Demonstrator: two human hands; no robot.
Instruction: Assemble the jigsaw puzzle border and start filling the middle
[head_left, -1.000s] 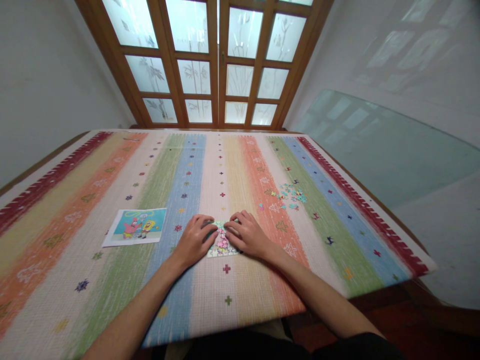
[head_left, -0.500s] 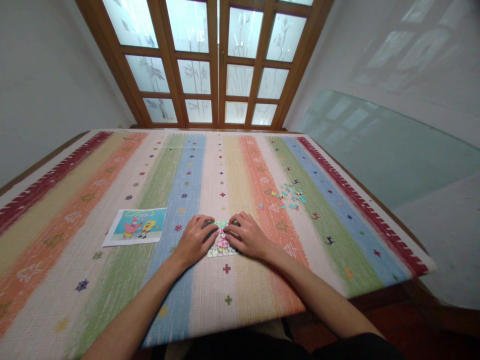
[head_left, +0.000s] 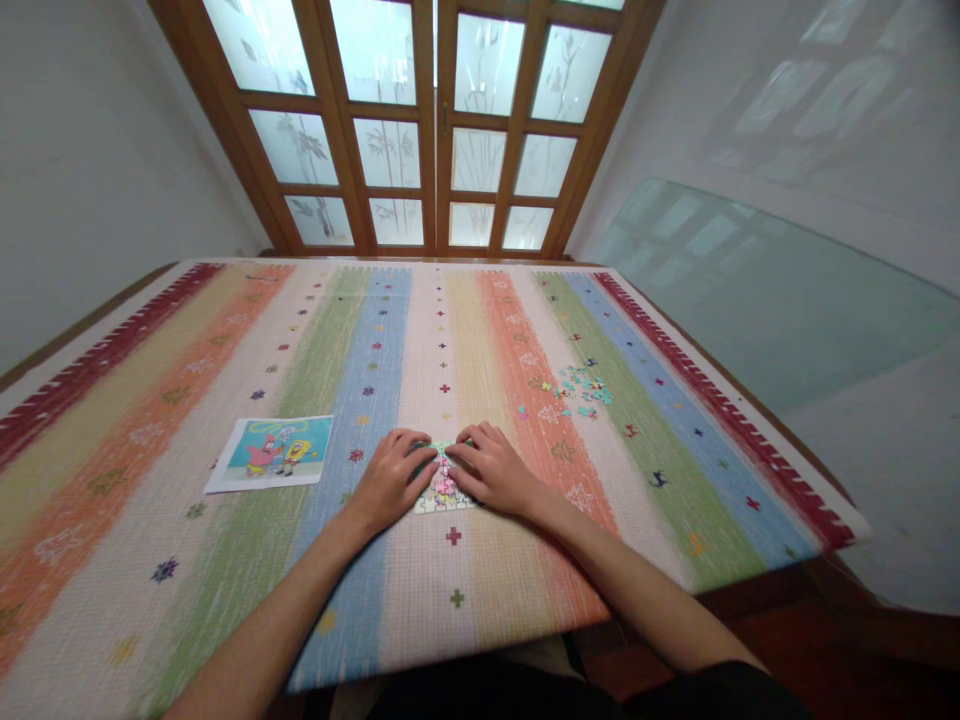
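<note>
In front of me a small, partly joined jigsaw puzzle point(head_left: 444, 496) lies flat on the tablecloth, with pale, green and pink pieces. My left hand point(head_left: 396, 472) is at its left side, its bent fingers and thumb closed on the edge. From the right, my right hand point(head_left: 496, 470) reaches over the puzzle with curled fingers gripping it. Both hands hide parts of the puzzle, and any single piece under the fingertips cannot be made out. Left of my hands lies a printed cartoon picture point(head_left: 279, 452) on white paper.
Loose puzzle pieces point(head_left: 586, 388) lie scattered at the right, mostly turquoise. A single pink and turquoise piece point(head_left: 523, 411) is nearer to my right hand. The striped tablecloth point(head_left: 442, 630) covers the table. Beyond stand wooden doors point(head_left: 435, 225) with frosted panes; a glass sheet point(head_left: 750, 290) leans at the right wall.
Both hands stay at the puzzle, and my right hand's fingers have shifted very slightly. The picture and the loose pieces have not moved.
</note>
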